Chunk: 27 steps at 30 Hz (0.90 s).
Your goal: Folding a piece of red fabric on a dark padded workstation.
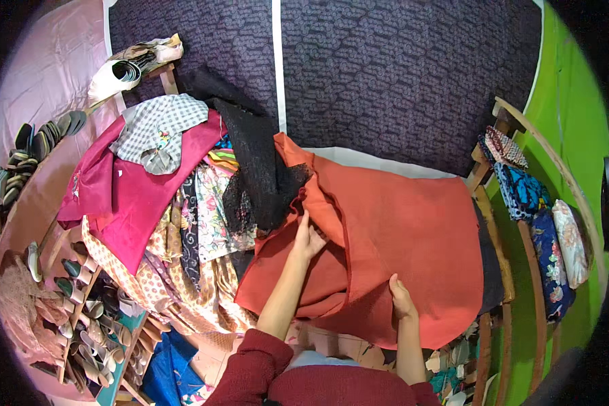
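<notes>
A wide orange-red cloth [413, 223] lies spread before me, its left part folded back so that a dark seam or edge runs down the middle. My left hand [308, 240] reaches into that fold, fingers closed at the cloth's upper left edge, partly hidden by fabric. At the near edge, my right hand [402, 298] grips the cloth; creases run up from it, and some of its fingers are out of sight. Black lacy fabric [254, 183] touches the cloth's left side, close to my left hand.
Left of the cloth are heaped garments: a magenta satin piece [142, 193], a grey checked one [162, 128] and patterned fabrics [213, 210]. Shoes [91, 331] fill racks at far left. Folded patterned cloths [521, 193] hang on wooden rails [534, 298] at right. Blue fabric [172, 369] lies below.
</notes>
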Each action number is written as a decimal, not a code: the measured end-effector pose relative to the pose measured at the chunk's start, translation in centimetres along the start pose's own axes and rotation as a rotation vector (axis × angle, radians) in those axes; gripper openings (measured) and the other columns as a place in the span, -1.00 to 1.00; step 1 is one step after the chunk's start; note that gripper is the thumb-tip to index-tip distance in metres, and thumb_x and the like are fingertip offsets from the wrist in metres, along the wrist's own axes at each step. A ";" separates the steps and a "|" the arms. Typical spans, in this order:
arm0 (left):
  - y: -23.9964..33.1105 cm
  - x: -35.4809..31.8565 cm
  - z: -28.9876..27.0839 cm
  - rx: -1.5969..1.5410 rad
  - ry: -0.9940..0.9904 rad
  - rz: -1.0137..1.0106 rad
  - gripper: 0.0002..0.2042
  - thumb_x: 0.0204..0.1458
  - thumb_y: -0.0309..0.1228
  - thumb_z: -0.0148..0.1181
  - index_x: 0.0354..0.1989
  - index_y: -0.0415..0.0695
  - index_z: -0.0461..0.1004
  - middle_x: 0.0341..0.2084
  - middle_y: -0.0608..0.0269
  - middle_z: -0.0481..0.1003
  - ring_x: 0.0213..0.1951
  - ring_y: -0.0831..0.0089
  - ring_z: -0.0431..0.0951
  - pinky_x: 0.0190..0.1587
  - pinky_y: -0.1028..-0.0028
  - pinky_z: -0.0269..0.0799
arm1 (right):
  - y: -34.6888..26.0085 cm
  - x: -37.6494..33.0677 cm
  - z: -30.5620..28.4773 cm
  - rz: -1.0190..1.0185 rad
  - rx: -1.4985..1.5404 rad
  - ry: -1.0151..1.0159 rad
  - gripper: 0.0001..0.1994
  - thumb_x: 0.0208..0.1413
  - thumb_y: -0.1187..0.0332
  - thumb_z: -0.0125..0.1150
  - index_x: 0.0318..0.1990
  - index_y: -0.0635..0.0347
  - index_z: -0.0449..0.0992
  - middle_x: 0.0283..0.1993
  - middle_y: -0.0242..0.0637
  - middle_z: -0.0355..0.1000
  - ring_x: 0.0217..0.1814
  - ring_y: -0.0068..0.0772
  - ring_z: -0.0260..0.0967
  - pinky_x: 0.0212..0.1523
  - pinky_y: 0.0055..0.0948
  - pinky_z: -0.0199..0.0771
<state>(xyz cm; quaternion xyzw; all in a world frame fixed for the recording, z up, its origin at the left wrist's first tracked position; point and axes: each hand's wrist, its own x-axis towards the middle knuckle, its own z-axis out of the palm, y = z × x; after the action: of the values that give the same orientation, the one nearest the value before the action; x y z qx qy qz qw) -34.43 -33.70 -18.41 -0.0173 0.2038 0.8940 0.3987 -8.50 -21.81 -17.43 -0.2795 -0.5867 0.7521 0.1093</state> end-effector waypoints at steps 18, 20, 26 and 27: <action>7.1 -2.3 -4.4 0.886 0.280 0.164 -0.31 -0.19 -0.31 0.32 0.12 -0.32 0.14 0.05 0.04 0.25 0.03 0.35 0.32 0.05 0.42 0.24 | -1.5 -0.5 -0.3 -0.307 0.603 -0.172 -0.54 0.20 0.12 -0.16 0.11 0.29 0.23 0.12 -0.25 0.24 0.14 -0.40 0.18 0.15 -0.40 0.16; 6.5 -4.0 -3.0 1.211 0.313 0.552 -0.46 -0.19 -0.32 0.34 -0.04 -0.36 0.33 -0.11 0.04 0.41 -0.08 0.32 0.42 -0.02 0.44 0.31 | -1.3 -0.4 -0.3 -0.303 0.606 -0.132 -0.53 0.20 0.10 -0.19 0.10 0.30 0.23 0.09 -0.23 0.26 0.11 -0.37 0.21 0.12 -0.39 0.19; 6.0 -4.4 -0.8 0.087 -0.049 0.153 -0.62 0.07 -0.26 -0.08 0.00 -0.24 0.30 0.01 0.09 0.33 0.07 0.22 0.29 0.13 0.28 0.17 | -1.2 -0.6 0.1 -0.257 0.591 -0.177 -0.51 0.21 0.09 -0.21 0.09 0.34 0.21 0.10 -0.19 0.24 0.10 -0.34 0.22 0.10 -0.37 0.22; 5.1 -5.2 -0.1 0.033 -0.082 0.087 -0.63 0.10 -0.26 -0.17 0.00 -0.24 0.29 0.01 0.07 0.33 0.07 0.21 0.29 0.14 0.25 0.15 | -1.6 -1.0 0.6 -0.271 0.593 -0.214 -0.51 0.21 0.09 -0.21 0.09 0.36 0.20 0.10 -0.18 0.24 0.10 -0.33 0.22 0.10 -0.37 0.22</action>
<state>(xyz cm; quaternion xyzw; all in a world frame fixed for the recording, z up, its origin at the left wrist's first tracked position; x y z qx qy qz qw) -34.58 -40.49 -15.72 0.0346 0.2025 0.9070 0.3676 -8.33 -22.34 -15.52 -0.0746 -0.3823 0.8938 0.2224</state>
